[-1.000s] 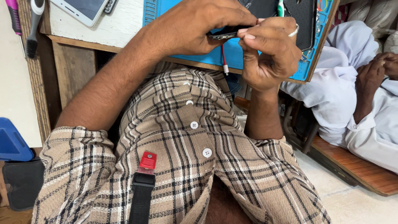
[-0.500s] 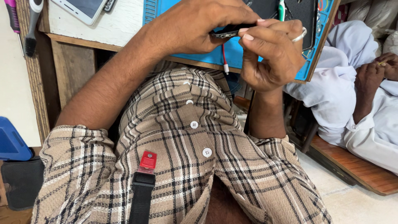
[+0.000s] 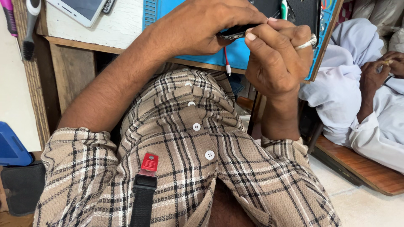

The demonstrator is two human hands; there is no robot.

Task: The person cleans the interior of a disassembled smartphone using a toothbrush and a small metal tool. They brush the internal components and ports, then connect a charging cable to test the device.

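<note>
While the left hand [image 3: 198, 27] arches over, fingers clamping a dark phone [image 3: 233, 32], the right hand [image 3: 277, 54], at 3 o'clock, pinches its edge above the blue mat [image 3: 168, 10].

Right hand [image 3: 280, 56] rising toward blue mat [image 3: 198, 63] edge, fingers curling tighter over dark phone [image 3: 235, 31]; left hand [image 3: 206, 27] sliding slightly along phone.
</note>
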